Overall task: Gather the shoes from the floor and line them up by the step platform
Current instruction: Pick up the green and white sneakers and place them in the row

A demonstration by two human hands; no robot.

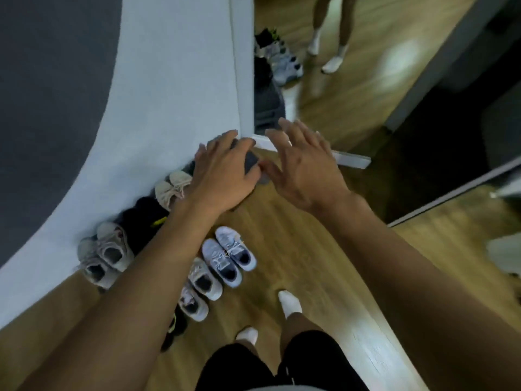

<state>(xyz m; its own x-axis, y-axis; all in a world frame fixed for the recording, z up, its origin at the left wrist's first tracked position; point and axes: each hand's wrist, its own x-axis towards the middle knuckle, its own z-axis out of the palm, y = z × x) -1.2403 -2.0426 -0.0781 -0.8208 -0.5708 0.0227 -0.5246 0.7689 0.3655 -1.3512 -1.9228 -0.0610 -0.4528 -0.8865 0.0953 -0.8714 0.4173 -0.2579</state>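
Row partly built: beige pair (172,188), black pair (142,218), grey pair (105,255) set against step platform (169,94). Dark shoe (251,162) held at row's end in fingers (225,136) of left hand (222,176); right hand (304,167) spread wide, empty. Two pale pairs (228,256) not yet placed.

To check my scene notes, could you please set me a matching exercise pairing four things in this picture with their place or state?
Things: 1 left hand; 2 right hand; 3 beige shoes; 4 white-and-blue sneakers.
States: A standing clear of the step platform; B fingers spread, holding nothing; C right against the step platform; D gripping the dark grey shoe.
Pairs: 1-D; 2-B; 3-C; 4-A.
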